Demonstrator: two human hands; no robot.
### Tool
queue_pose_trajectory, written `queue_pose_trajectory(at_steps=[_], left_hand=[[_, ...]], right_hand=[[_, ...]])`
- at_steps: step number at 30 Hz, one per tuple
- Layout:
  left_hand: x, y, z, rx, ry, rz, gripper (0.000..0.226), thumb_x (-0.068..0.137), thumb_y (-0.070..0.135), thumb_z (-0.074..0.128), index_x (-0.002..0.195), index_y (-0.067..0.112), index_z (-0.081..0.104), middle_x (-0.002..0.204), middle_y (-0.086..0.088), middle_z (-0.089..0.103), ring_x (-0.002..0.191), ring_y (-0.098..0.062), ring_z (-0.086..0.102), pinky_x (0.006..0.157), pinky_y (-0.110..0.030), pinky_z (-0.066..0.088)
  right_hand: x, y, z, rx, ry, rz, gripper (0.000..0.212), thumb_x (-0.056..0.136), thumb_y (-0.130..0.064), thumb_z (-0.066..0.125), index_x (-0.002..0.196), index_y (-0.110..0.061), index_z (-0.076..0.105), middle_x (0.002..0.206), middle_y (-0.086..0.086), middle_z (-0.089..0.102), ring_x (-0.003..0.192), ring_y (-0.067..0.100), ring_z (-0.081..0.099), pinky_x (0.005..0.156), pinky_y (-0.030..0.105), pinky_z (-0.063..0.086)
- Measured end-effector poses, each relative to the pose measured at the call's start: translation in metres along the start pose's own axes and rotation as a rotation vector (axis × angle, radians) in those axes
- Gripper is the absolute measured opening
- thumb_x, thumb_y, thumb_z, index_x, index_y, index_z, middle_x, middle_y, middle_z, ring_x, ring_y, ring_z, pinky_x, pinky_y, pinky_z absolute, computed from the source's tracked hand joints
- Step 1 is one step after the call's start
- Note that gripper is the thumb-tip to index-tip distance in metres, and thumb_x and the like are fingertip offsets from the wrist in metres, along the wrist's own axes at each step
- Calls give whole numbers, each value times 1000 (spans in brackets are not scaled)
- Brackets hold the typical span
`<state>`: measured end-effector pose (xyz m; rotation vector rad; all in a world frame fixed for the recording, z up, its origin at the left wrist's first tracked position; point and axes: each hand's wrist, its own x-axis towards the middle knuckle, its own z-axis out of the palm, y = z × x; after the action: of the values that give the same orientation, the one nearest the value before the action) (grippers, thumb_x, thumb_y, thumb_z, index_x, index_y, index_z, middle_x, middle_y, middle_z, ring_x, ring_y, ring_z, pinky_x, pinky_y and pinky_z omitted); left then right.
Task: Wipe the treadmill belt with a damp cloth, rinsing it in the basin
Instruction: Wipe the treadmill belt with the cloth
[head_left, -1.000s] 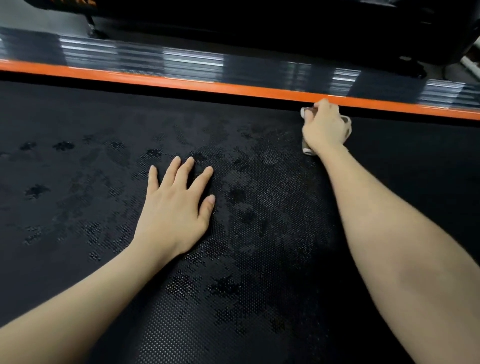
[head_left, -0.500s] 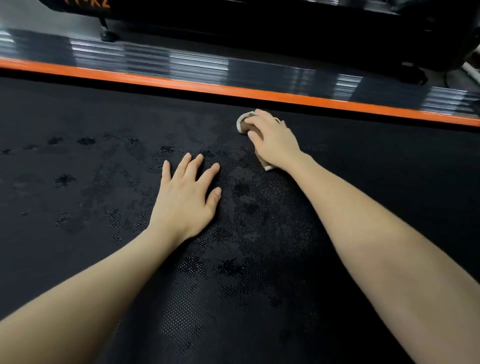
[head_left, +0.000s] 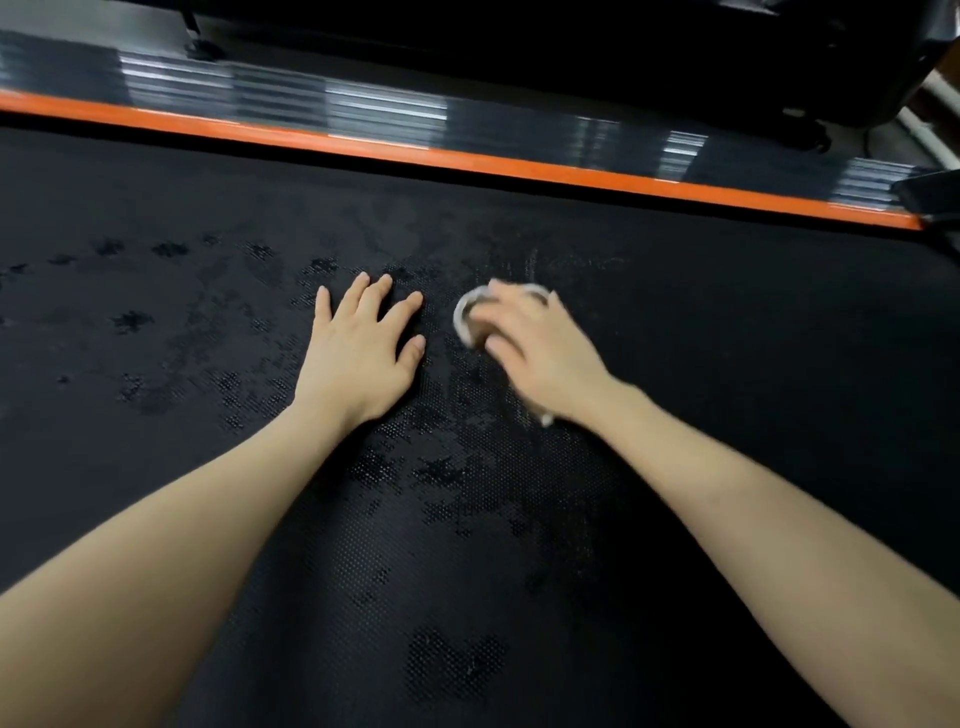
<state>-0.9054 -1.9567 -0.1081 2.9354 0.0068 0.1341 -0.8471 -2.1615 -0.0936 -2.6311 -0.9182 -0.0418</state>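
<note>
The black textured treadmill belt (head_left: 727, 395) fills most of the view, with darker damp patches around the middle. My right hand (head_left: 540, 353) grips a small bunched pale cloth (head_left: 467, 317) and presses it on the belt; the hand is motion-blurred and hides most of the cloth. My left hand (head_left: 363, 343) rests flat on the belt with fingers spread, just left of the cloth. No basin is in view.
An orange strip (head_left: 467, 161) runs along the belt's far edge, with a glossy dark side rail (head_left: 363, 111) behind it. Beyond the rail stands a dark machine body (head_left: 623, 52). White pipes (head_left: 935, 119) show at the far right.
My right hand has dragged the cloth from the orange edge toward me and leftward, ending beside my left hand. The left hand stays flat on the belt.
</note>
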Motion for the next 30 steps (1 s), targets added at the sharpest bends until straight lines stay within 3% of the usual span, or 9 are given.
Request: queue_pose_trajectory(at_steps=[3,5,8,11,15,20,23,27,30], left_hand=[[0,0,1,-14,10,1,64,88,49,21,144,24,35,153,-12,28,144,-29,13,116,-53,4],[1,0,1,-11,14,6,57,94,46,25,144,23,36,153,-12,27,144,-30,13,115,-54,4],[1,0,2,2,14,4,51,97,40,35,145,23,34,154,-12,24,145,-29,11,115,-53,4],[1,-1,2,-2,28,12,51,97,40,35,145,22,35,153,-13,26,144,-29,12,115,-54,4],[0,-1,0,-2,37,23,61,90,46,26,143,20,38,151,-15,31,143,-32,17,114,-56,7],[1,-3,3,-16,62,30,49,98,38,39,144,20,38,152,-14,29,144,-31,15,115,-55,6],[2,-2,3,-22,66,36,49,97,38,40,143,20,38,152,-15,29,144,-31,15,115,-55,5],[1,-1,2,-26,71,34,49,97,37,40,143,20,38,151,-16,29,143,-32,15,114,-56,6],[0,-1,2,-26,74,36,49,97,37,40,143,20,39,151,-16,30,143,-32,16,114,-56,6]], right_hand=[[35,15,-2,-18,95,259,29,96,-21,47,124,-23,55,150,3,34,138,26,29,113,51,17],[32,2,4,-43,144,322,28,95,-21,48,121,-21,56,148,2,37,133,27,34,111,49,22],[-10,-42,14,-41,151,185,24,91,-26,45,111,-22,58,143,3,41,127,26,40,107,52,27],[-76,-78,16,39,17,-13,36,90,-32,39,119,-19,56,145,5,40,127,27,42,107,54,28],[-99,-50,0,68,-51,-183,38,92,-32,42,124,-19,57,144,5,45,131,24,42,110,52,26],[-43,14,-16,23,124,366,30,95,-27,47,124,-24,54,148,0,37,138,20,31,114,57,12],[-46,4,-21,19,123,386,36,93,-26,53,129,-23,50,152,1,31,137,21,28,113,48,17],[-80,-32,-38,272,81,332,36,94,-19,52,130,-27,48,145,-7,39,131,14,36,102,28,28],[-86,-60,-57,856,105,413,32,96,-17,51,122,-35,51,129,-13,54,116,2,52,100,28,41]])
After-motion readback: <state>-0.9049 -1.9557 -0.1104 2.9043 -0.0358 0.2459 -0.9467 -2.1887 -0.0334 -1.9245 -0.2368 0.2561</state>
